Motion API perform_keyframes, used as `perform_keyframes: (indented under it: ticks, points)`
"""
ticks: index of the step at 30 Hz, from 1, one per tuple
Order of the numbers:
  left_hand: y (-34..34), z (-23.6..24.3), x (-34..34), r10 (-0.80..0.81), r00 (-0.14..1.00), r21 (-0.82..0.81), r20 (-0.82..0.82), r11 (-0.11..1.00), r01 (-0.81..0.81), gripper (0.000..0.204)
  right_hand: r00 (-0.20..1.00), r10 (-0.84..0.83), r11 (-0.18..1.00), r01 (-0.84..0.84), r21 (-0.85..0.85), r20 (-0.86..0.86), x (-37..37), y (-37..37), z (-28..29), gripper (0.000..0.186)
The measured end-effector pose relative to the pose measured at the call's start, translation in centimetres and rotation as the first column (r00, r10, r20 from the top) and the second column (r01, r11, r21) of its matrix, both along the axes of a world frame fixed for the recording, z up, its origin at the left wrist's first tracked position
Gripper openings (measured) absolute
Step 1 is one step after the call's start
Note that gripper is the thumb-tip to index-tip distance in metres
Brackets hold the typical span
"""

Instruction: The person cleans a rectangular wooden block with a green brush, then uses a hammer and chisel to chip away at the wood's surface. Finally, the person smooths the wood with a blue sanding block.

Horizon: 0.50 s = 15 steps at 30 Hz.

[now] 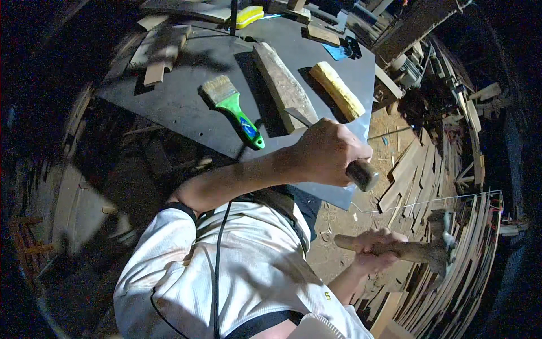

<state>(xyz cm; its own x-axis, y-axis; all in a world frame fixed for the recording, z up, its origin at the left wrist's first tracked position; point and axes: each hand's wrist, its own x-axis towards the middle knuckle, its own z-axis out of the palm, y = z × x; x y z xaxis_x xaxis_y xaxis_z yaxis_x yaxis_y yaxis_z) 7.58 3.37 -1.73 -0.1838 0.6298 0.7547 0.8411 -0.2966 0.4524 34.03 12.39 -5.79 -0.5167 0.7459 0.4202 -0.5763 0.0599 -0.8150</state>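
Note:
My left hand [333,151] is wrapped around a chisel, whose rounded wooden handle end [363,175] pokes out below the fist. The chisel's thin metal blade [299,117] reaches over the near end of a long, weathered wood block [282,85]; whether its tip touches the wood, I cannot tell. Off to the right, beyond the table's edge, my right hand [377,250] grips the wooden handle of a hammer [439,243] with a worn, greyish head. A paler, rough yellowish wood piece [337,90] lies right of the block. To its left rests a green-handled paintbrush [234,110].
The dark table [186,118] carries wood offcuts [164,53] at the far left and a yellow sponge-like object [249,17] at the back. A small blue-and-black item [344,50] lies at the far right. Stacked wooden strips [451,282] fill the floor at right. A thin wire [429,201] crosses there.

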Motion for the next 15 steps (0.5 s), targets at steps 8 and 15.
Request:
perform_keyframes:
  ticks: [8, 15]
  points:
    - [-0.3, 2.6, -1.8, -0.015, 0.980, -0.021, 0.199, 1.000, 0.020, 0.017, 0.966, -0.067, 0.940, 0.144, 0.308, -0.250, 1.7, 2.7, 5.9, 0.050]
    - [0.9, 1.7, -1.9, -0.002, 0.982, 0.045, 0.187, 0.999, -0.007, 0.019, 0.908, -0.308, 0.840, 0.120, 0.529, 0.283, -2.7, -0.7, 4.2, 0.042]
